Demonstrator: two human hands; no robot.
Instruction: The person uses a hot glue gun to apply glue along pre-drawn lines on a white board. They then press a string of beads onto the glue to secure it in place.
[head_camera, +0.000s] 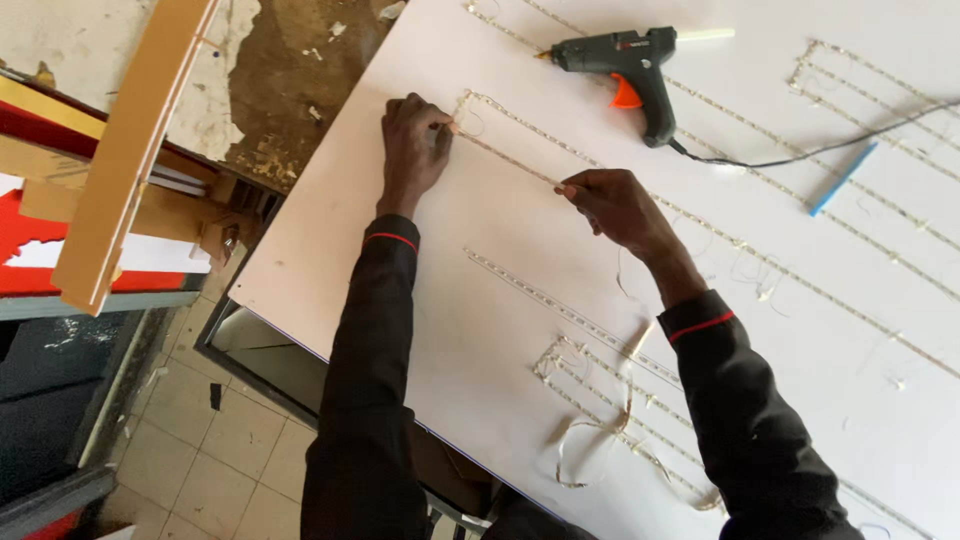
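A thin light strip (510, 158) lies on a large white board (420, 330). My left hand (415, 140) presses the strip's end near the board's upper left edge, fingers pinched on it. My right hand (620, 205) pinches the same strip a short way along, to the right. Both arms wear black sleeves with red cuffs. More strips (800, 285) run in long rows across the board, glued down with stringy traces.
A black glue gun (630, 65) with an orange trigger lies on the board above my hands, its cord (820, 150) trailing right. A blue pen (843, 178) rests nearby. A loose coil of strip (600, 420) sits near me. Wooden frames (120, 160) and tiled floor (200, 450) lie left.
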